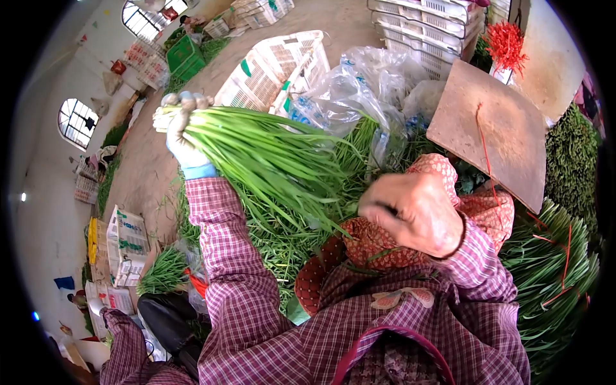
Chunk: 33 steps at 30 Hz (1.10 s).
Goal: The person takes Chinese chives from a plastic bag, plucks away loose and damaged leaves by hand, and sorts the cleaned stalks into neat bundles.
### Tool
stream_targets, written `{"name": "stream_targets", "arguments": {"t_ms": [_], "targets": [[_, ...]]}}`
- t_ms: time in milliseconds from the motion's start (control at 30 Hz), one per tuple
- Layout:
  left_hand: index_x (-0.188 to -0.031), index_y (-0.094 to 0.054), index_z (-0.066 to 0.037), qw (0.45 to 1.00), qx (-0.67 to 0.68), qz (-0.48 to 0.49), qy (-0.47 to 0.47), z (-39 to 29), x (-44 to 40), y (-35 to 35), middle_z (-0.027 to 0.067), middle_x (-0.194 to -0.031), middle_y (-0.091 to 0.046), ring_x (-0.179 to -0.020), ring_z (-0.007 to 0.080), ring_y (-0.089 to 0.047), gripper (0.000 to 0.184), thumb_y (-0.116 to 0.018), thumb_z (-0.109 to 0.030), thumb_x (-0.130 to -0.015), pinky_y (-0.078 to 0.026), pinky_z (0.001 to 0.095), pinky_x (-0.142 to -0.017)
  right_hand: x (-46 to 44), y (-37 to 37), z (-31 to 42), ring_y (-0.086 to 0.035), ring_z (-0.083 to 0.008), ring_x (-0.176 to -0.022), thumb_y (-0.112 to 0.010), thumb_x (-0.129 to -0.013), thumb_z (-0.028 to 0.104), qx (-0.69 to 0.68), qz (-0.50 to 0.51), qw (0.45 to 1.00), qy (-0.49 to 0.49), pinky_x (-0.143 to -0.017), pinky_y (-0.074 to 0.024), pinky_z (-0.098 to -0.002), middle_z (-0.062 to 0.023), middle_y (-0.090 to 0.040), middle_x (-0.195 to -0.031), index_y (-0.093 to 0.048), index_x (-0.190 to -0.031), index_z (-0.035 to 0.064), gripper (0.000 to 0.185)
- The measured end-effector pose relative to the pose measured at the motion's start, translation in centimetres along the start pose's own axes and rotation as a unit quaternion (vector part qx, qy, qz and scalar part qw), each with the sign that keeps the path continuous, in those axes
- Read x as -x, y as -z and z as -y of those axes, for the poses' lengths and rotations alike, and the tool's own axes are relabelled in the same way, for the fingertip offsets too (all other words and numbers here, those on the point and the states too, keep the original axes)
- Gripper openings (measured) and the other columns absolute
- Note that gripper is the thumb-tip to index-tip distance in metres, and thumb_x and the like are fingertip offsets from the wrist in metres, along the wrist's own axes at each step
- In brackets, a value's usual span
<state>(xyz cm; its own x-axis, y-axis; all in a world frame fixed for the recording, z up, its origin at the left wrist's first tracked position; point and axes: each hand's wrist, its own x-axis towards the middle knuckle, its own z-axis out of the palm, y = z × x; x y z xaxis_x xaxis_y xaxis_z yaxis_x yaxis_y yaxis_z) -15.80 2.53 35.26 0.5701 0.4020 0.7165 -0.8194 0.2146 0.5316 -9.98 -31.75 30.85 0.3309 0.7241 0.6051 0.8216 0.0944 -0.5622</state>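
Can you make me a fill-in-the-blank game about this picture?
The bunch of long leaves is the colour ____.
The glove is on the ____ hand.
The string on the brown board is the colour ____.

Missing words: green; left; red.

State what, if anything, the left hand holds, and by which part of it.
The left hand holds a bunch of greens, by the pale stem ends.
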Motion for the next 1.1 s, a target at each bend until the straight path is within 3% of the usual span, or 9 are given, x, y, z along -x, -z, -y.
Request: {"name": "stream_targets", "arguments": {"t_ms": [67, 100, 267, 600, 667, 733, 833, 1000, 1100], "targets": [[-0.102, -0.051, -0.014, 1.0, 0.012, 0.023, -0.014, -0.2, -0.2, 0.4, 0.0017, -0.081, -0.051, -0.077, 0.0177, -0.049, 0.027, -0.061, -0.007, -0.078, -0.043, 0.0369, -0.082, 0.3, 0.5, 0.7, -0.061, -0.0261, -0.061, -0.066, -0.081, 0.036, 0.045, 0.165, 0.985, -0.017, -0.052, -0.049, -0.0373, -0.0064, -0.06, -0.069, -0.067, -0.08, 0.0081, 0.028], [-0.102, -0.051, -0.014, 0.999, 0.027, 0.027, -0.016, -0.2, -0.2, 0.4, 0.0013, -0.082, -0.05, -0.077, 0.0174, -0.049, 0.027, -0.06, -0.007, -0.078, -0.043, 0.0368, -0.082, 0.1, -0.3, 0.2, -0.062, -0.0255, -0.066, -0.065, -0.08, 0.045, 0.048, 0.169, 0.984, 0.001, -0.053, -0.0492, -0.0361, -0.0067, -0.061, -0.072, -0.068, -0.08, 0.0085, 0.037], [-0.104, -0.052, -0.014, 0.994, 0.078, 0.072, -0.026, 0.1, -0.1, -0.1, -0.0001, -0.084, -0.049, -0.079, 0.0163, -0.048, 0.027, -0.058, -0.008, -0.079, -0.042, 0.0369, -0.083, -4.0, -1.6, -1.2, -0.061, -0.0336, -0.071, -0.06, -0.085, 0.014, -0.074, -0.033, 0.996, 0.036, -0.062, -0.0487, -0.0412, -0.0132, -0.062, -0.077, -0.064, -0.084, 0.0035, 0.011], [-0.103, -0.053, -0.014, 0.985, 0.109, 0.132, -0.02, 1.2, 0.2, -2.2, -0.0033, -0.082, -0.048, -0.078, 0.013, -0.045, 0.024, -0.061, -0.012, -0.081, -0.041, 0.0358, -0.084, -7.7, -5.7, -2.7, -0.066, -0.0305, -0.075, -0.062, -0.086, 0.018, -0.074, -0.011, 0.996, -0.052, -0.068, -0.0512, -0.0363, -0.0177, -0.066, -0.084, -0.064, -0.092, -0.0008, 0.02], [-0.104, -0.048, -0.014, 0.983, 0.131, 0.125, -0.014, 1.5, 0.3, -2.6, -0.001, -0.08, -0.043, -0.074, 0.0161, -0.042, 0.027, -0.06, -0.01, -0.079, -0.04, 0.0384, -0.082, -8.2, -6.1, -2.7, -0.067, -0.0235, -0.076, -0.064, -0.086, 0.02, -0.156, -0.014, 0.985, -0.068, -0.07, -0.0516, -0.0333, -0.0157, -0.067, -0.084, -0.065, -0.095, -0.0009, 0.023], [-0.103, -0.048, -0.013, 0.985, 0.111, 0.133, -0.001, 1.5, 0.4, -2.6, -0.0002, -0.08, -0.044, -0.074, 0.0165, -0.043, 0.027, -0.061, -0.01, -0.079, -0.041, 0.039, -0.082, -8.7, -6.7, -3.0, -0.066, -0.0268, -0.069, -0.067, -0.082, 0.026, -0.219, -0.053, 0.971, -0.085, -0.066, -0.0507, -0.036, -0.016, -0.066, -0.073, -0.066, -0.09, 0.0023, 0.025], [-0.103, -0.048, -0.013, 0.987, 0.079, 0.138, 0.018, 1.6, 0.5, -3.1, 0.0008, -0.08, -0.046, -0.074, 0.0174, -0.045, 0.029, -0.062, -0.009, -0.077, -0.042, 0.0387, -0.08, -9.0, -6.1, -3.3, -0.063, -0.0122, -0.077, -0.066, -0.085, 0.018, -0.231, -0.01, 0.964, -0.128, -0.072, -0.0506, -0.0293, -0.0112, -0.068, -0.085, -0.066, -0.096, -0.0022, 0.023], [-0.098, -0.047, -0.012, 0.991, -0.045, 0.111, 0.054, 1.4, 1.3, -4.0, 0.0016, -0.077, -0.046, -0.073, 0.0187, -0.046, 0.03, -0.064, -0.01, -0.073, -0.042, 0.0384, -0.079, -8.8, -4.0, -3.5, -0.065, -0.0153, -0.072, -0.067, -0.083, 0.019, -0.187, -0.032, 0.975, -0.113, -0.068, -0.0505, -0.0309, -0.0125, -0.068, -0.076, -0.068, -0.089, -0.0011, 0.021], [-0.098, -0.047, -0.01, 0.987, -0.09, 0.103, 0.08, 1.3, 1.7, -4.1, 0.0033, -0.078, -0.047, -0.075, 0.0201, -0.048, 0.03, -0.064, -0.009, -0.073, -0.043, 0.0382, -0.079, -8.8, -1.9, -3.0, -0.065, -0.0245, -0.062, -0.066, -0.08, 0.017, -0.04, -0.018, 0.998, -0.052, -0.061, -0.05, -0.034, -0.0151, -0.065, -0.069, -0.067, -0.086, -0.0006, 0.019]]}}
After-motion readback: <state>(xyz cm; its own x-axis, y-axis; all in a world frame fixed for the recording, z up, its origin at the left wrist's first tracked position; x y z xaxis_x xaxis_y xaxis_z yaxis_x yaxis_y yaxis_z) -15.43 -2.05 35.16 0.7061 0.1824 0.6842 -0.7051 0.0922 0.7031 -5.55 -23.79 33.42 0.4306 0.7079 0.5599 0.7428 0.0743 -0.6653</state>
